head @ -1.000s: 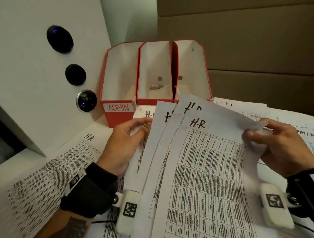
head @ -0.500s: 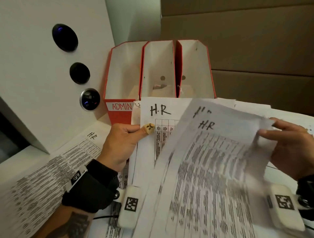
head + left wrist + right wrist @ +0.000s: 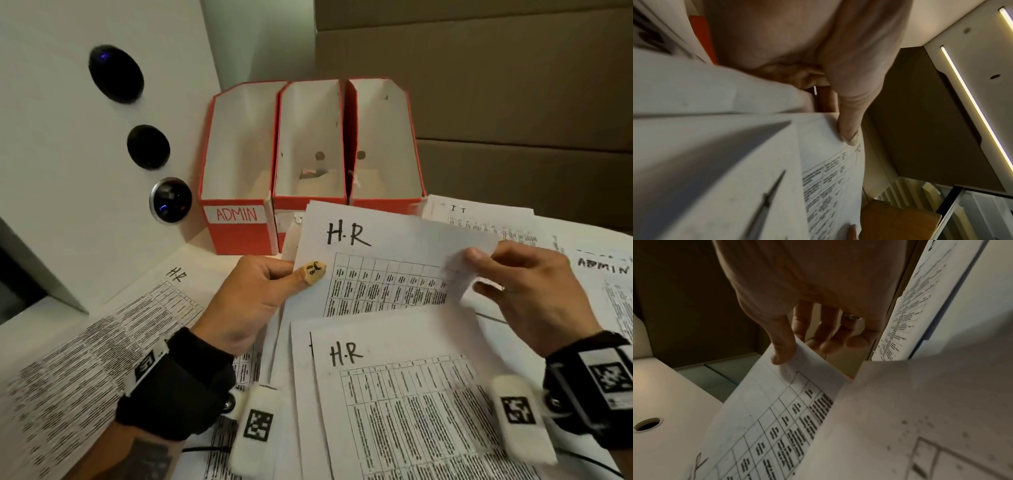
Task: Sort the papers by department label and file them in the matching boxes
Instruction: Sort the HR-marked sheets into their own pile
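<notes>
Nearest the front edge of the counter (image 3: 20,329) lies a stack of H.R papers (image 3: 394,394), face up and untouched. Just beyond it, both hands hold up one H.R sheet (image 3: 387,260): the left hand (image 3: 253,301) has it at its left edge with the thumb on top, and the right hand (image 3: 534,294) pinches its right edge between thumb and fingers, the ring side of the grip slack behind the paper. Another H.R page (image 3: 144,308) lies towards the counter's left edge, and IT (image 3: 479,216) and ADMIN sheets (image 3: 606,281) towards the right.

At the back stand three red boxes; the ADMIN box (image 3: 236,219) shows its label, while the middle box (image 3: 308,144) and right box (image 3: 383,144) have theirs hidden by paper.

The step in hand looks like gathering the H.R sheets. Next calls for finding the H.R box, which means uncovering those hidden labels first.
</notes>
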### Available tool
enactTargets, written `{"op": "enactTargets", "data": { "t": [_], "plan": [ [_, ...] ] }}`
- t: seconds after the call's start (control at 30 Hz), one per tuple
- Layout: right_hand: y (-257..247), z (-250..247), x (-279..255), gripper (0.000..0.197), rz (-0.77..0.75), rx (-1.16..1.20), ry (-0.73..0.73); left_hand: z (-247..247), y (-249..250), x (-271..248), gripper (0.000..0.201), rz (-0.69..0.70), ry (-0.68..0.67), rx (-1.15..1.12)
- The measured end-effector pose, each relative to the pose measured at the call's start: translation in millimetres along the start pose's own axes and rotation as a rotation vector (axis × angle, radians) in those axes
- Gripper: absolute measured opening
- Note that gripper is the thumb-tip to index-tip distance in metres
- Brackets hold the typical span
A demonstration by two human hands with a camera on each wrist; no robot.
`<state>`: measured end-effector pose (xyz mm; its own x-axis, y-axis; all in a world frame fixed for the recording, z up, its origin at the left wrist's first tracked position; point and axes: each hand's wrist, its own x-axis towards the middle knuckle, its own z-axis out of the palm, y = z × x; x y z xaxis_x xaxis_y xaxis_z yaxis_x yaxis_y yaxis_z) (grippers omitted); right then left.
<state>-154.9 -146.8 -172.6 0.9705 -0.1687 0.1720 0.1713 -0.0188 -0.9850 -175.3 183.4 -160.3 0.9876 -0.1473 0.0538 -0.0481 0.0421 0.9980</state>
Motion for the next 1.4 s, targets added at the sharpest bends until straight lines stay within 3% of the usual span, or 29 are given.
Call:
{"op": "enactTargets", "data": {
  "t": [0.1, 0.3, 0.4, 0.5, 0.6, 0.67, 0.77, 0.93, 1.03, 1.1, 1.17, 1.23, 1.27, 1.3, 1.4],
  "plan": [
    [-1.1, 2.7, 1.4, 0.015, 0.001, 0.077, -0.009, -2.5, -0.5, 1.2, 0.039, 0.013, 0.056, 0.028],
    [-1.8, -6.3, 1.4, 0.008, 0.072, 0.053, 0.096, -5.8, 0.8, 0.8, 0.033, -0.009, 0.138, -0.014],
    [-5.8, -18.5, 1.9, 0.015, 0.099, 0.170, 0.054, -9.6, 3.4, 1.2, 0.034, -0.017, 0.165, -0.056],
    [-7.4, -27.8, -2.1, 0.019, 0.181, 0.343, -0.115, -9.7, 2.5, 2.5, 0.034, -0.013, 0.163, -0.052],
    [-8.3, -24.3, -3.4, 0.063, 0.313, 0.437, -0.214, -7.6, 0.3, 3.9, 0.033, 0.024, 0.136, -0.002],
    [-8.8, -15.7, -1.4, 0.062, 0.277, 0.287, -0.239, -5.4, 0.0, 2.7, 0.034, 0.037, 0.080, -0.008],
    [-8.2, -5.7, 0.6, 0.068, 0.078, -0.008, -0.261, -5.1, 0.2, 0.4, 0.044, 0.033, -0.003, -0.003],
    [-7.4, -5.1, 3.1, 0.088, 0.016, -0.064, -0.296, -7.4, 1.7, -2.1, 0.026, 0.016, -0.091, -0.001],
    [-8.4, -1.7, -2.4, 0.080, -0.074, -0.027, -0.203, -10.4, 0.1, -1.6, 0.033, 0.053, -0.103, 0.018],
    [-8.4, -1.1, -5.2, 0.077, -0.131, -0.037, -0.109, -12.6, 0.1, -0.4, 0.055, 0.069, -0.088, 0.016],
    [-10.2, -0.4, -4.5, 0.045, -0.125, -0.005, -0.098, -13.4, 0.9, 1.2, 0.063, 0.084, -0.033, 0.031],
    [-14.4, 0.6, -4.8, 0.013, -0.101, 0.006, -0.111, -13.2, 2.5, 2.7, 0.051, 0.098, 0.027, 0.030],
    [-13.2, -1.0, -4.3, 0.007, -0.099, -0.006, -0.123, -13.2, 3.2, 2.9, 0.048, 0.096, 0.055, 0.027],
    [-11.8, -1.1, -4.0, 0.011, -0.104, -0.009, -0.140, -13.6, 3.2, 3.3, 0.046, 0.095, 0.075, 0.028],
    [-2.2, -2.5, -0.1, 0.062, -0.135, -0.037, -0.120, -12.5, 4.7, 3.1, 0.035, 0.096, 0.103, 0.051]
  ]
}}
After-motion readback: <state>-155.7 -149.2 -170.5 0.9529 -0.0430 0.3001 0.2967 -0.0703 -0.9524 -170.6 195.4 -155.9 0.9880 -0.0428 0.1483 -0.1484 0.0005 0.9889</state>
